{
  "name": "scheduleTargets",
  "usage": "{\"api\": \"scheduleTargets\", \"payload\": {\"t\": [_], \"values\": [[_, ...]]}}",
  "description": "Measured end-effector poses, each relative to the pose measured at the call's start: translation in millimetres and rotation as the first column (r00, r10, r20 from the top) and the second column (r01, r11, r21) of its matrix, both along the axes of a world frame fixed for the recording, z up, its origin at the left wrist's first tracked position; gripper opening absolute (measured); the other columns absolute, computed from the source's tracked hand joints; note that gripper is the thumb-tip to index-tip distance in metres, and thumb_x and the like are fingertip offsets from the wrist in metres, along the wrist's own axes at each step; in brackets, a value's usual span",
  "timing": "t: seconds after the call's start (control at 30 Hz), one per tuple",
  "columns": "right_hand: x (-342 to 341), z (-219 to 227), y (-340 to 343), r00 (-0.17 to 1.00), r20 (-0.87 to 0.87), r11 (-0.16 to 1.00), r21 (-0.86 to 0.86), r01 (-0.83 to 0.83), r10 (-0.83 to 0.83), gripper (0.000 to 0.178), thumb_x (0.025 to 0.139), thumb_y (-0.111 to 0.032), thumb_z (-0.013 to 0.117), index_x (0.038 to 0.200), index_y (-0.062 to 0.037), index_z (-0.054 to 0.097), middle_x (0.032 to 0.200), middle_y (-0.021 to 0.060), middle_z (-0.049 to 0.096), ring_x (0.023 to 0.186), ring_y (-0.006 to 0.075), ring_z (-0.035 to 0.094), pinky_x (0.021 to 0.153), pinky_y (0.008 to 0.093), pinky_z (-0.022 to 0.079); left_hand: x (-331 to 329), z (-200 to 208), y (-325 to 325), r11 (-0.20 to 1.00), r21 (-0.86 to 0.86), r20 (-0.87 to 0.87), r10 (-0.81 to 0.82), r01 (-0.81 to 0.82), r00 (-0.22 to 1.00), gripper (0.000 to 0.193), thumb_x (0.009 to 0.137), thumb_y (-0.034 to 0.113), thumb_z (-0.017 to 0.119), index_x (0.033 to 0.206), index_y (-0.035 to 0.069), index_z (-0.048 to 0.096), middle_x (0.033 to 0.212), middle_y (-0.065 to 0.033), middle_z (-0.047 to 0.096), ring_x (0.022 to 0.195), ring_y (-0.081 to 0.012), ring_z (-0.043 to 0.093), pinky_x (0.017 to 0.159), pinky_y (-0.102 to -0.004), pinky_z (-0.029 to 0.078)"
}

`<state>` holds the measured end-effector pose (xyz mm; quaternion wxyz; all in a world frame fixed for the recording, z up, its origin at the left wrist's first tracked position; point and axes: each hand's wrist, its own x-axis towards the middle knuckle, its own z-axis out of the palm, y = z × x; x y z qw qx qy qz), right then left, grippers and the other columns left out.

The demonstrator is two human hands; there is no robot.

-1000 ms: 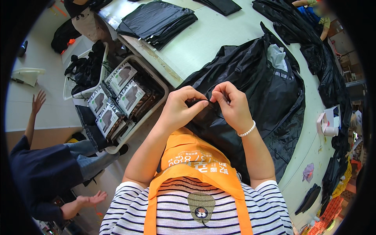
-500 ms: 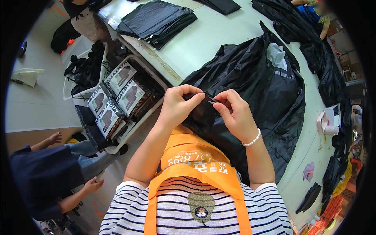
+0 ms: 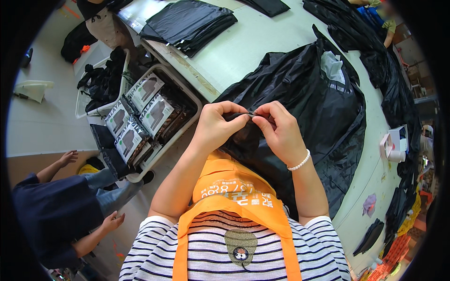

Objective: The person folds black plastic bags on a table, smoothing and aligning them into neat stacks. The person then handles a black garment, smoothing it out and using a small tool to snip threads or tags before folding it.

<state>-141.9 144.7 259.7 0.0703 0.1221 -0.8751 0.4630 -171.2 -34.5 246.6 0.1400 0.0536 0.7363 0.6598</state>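
Observation:
A large sheet of thin, shiny black material (image 3: pixel 304 107) lies crumpled over the table, and its near part hangs down against my orange apron (image 3: pixel 229 178). My left hand (image 3: pixel 218 124) is closed, thumb and forefinger pinching the edge of this black material. Almost touching it, my right hand (image 3: pixel 276 129), with a white bead bracelet at the wrist, is pinched too. Between the two sets of fingertips shows a small greyish sliver, too small to name. What lies inside the right fingers is mostly hidden. A pale grey piece of cloth (image 3: pixel 332 67) rests on the far part of the sheet.
A folded black stack (image 3: pixel 187 23) lies at the table's far left. Left of the table stand a tray (image 3: pixel 190 89) of flat printed packets and a white basket (image 3: pixel 79 100) of black material. A person in dark blue (image 3: pixel 56 210) is at left. A small white box (image 3: pixel 398 140) sits right.
My fingertips have come closer together, the right hand shifting slightly up and left. The small pointed silvery thing seen at the right fingertips now shows only as a sliver.

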Motion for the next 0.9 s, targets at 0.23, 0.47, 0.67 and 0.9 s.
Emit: {"api": "scheduleTargets", "payload": {"t": [0.23,0.47,0.67,0.9], "values": [[-0.4,1.0,4.1,0.999,0.041,0.999,-0.027,-0.027,0.028,0.014,0.085,-0.012,0.066,0.09,-0.0017,0.057,0.08,0.0108,0.058,0.063,0.0235,0.059,0.057,0.0295,0.047,-2.1,-1.7,-0.9,1.0,0.005,-0.012,-0.012,0.012,1.0,0.017,0.077,0.011,0.07,0.086,-0.004,0.068,0.073,-0.0001,0.064,0.067,-0.0034,0.054,0.061,-0.0172,0.044],[-2.8,1.4,1.3,1.0,0.013,0.999,-0.034,-0.026,0.027,0.013,0.085,-0.012,0.065,0.089,-0.0019,0.057,0.079,0.0106,0.057,0.063,0.0239,0.058,0.057,0.0299,0.047,-2.8,0.6,0.6,0.999,0.02,0.022,-0.025,0.024,0.999,0.017,0.077,0.011,0.069,0.086,-0.003,0.068,0.075,-0.0005,0.065,0.067,-0.0037,0.056,0.061,-0.0172,0.045],[-3.6,1.1,3.1,0.999,0.04,0.999,-0.008,-0.031,0.032,0.013,0.085,-0.012,0.066,0.089,-0.0022,0.058,0.079,0.0102,0.057,0.063,0.0239,0.058,0.057,0.0301,0.046,-2.4,0.2,1.2,0.999,0.025,0.025,-0.024,0.023,0.999,0.018,0.076,0.011,0.07,0.086,-0.004,0.069,0.074,-0.0026,0.067,0.068,-0.0046,0.057,0.063,-0.0197,0.047],[-3.1,-0.9,1.7,0.999,0.036,0.999,-0.047,-0.013,0.014,0.013,0.084,-0.012,0.065,0.088,-0.0025,0.057,0.079,0.0106,0.058,0.064,0.0251,0.059,0.057,0.0305,0.046,-4.0,-2.4,1.4,1.0,0.013,0.008,-0.019,0.019,1.0,0.017,0.076,0.01,0.07,0.086,-0.004,0.069,0.074,-0.003,0.067,0.067,-0.0048,0.058,0.062,-0.02,0.048]]}}
